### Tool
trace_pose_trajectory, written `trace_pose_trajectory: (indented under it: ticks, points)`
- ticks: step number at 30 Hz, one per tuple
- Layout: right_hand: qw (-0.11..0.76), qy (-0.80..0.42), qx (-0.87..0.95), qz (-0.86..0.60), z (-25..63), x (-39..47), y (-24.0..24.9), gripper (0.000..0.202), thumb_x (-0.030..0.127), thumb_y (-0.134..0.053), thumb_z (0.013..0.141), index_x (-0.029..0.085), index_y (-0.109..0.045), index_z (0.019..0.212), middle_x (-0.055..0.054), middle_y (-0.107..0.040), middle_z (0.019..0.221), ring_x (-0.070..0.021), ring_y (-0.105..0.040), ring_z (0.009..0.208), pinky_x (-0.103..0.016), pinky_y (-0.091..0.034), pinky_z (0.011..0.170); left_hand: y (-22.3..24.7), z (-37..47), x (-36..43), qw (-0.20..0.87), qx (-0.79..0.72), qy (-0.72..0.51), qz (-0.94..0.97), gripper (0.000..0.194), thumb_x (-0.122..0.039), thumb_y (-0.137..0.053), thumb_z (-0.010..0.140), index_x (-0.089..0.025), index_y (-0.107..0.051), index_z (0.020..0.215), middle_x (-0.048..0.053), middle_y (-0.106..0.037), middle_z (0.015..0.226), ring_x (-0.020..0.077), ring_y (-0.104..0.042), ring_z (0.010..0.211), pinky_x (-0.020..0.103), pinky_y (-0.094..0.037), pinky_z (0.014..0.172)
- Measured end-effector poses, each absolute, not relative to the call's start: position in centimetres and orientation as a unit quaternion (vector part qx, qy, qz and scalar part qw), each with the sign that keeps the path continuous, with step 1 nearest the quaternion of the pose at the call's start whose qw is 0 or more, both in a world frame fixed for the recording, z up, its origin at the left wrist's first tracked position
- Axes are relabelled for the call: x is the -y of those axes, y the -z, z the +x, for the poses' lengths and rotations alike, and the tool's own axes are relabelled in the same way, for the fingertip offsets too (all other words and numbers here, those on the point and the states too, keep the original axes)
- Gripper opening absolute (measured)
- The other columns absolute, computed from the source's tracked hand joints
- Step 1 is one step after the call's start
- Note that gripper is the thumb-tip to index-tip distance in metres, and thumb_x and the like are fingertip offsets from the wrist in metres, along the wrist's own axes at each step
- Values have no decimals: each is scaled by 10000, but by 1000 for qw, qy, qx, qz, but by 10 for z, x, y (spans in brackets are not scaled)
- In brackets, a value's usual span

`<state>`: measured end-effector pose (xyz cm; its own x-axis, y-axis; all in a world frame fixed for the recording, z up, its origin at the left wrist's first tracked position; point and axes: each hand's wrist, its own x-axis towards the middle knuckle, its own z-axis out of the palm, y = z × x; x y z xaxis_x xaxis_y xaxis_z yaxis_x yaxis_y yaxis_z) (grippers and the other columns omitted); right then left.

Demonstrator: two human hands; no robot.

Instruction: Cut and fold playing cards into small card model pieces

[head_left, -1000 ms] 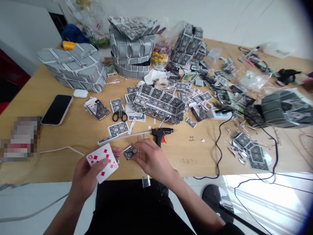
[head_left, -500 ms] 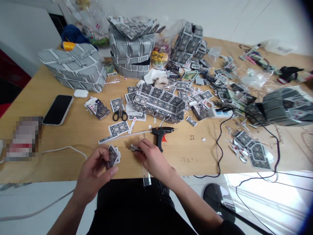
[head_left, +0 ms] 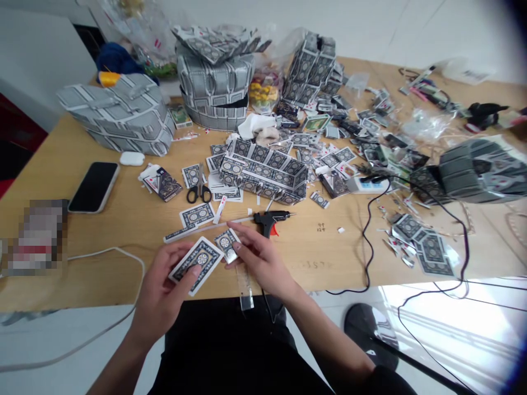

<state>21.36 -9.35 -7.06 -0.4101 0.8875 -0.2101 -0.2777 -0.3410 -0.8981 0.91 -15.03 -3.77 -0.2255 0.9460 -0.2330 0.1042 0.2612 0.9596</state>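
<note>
My left hand (head_left: 164,285) pinches a playing card (head_left: 200,263), its blue-and-white patterned back facing up and the thumb lying across it. Between the thumb and fingers of my right hand (head_left: 259,255) is a smaller folded card piece (head_left: 227,244) with the same pattern. The two meet or nearly meet at their corners. Just beyond my right hand lies a black glue gun (head_left: 269,218) with a red trigger. A clear ruler (head_left: 246,288) sticks out past the table edge beneath my right hand. Farther back stands an open box made of cards (head_left: 263,173).
Black scissors (head_left: 200,192) lie left of the box, near loose cards (head_left: 196,214) and a card pack (head_left: 162,184). At left is a phone (head_left: 94,186). Card-woven baskets (head_left: 119,118) stand behind. A power strip (head_left: 370,185) with a black cable (head_left: 368,247) sits among scraps at right.
My left hand has turned its card so the back faces up. My right hand has turned its folded piece to show its pattern, and the two pieces are closer together.
</note>
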Motion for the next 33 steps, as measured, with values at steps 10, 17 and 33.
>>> trace_pose_trajectory:
  ticks: [10,17,33]
  points:
    - [393,-729,442,-345,211,106,60,469,435,-657,1079,321,-634,1533,12,-613,944,-151,-709,874,-391,-712,941,59,7,143,458,-609,-430,484,322,-391,-823,926,-242,-764,1206,71,-808,1202,260,-785,1040,339,-653,894]
    - [394,-721,456,-341,209,108,59,513,395,-715,1046,301,-611,1540,0,-726,997,-167,-762,875,-407,-724,921,60,9,141,440,-605,-435,501,320,-390,-824,923,-243,-781,1203,70,-814,1190,269,-788,1020,344,-659,869]
    - [388,-748,425,-331,208,109,55,453,426,-721,1042,280,-641,1464,-12,-786,1018,-194,-811,885,-404,-745,848,57,12,140,440,-605,-429,507,277,-388,-822,930,-252,-790,1169,62,-821,1155,255,-793,992,323,-657,854]
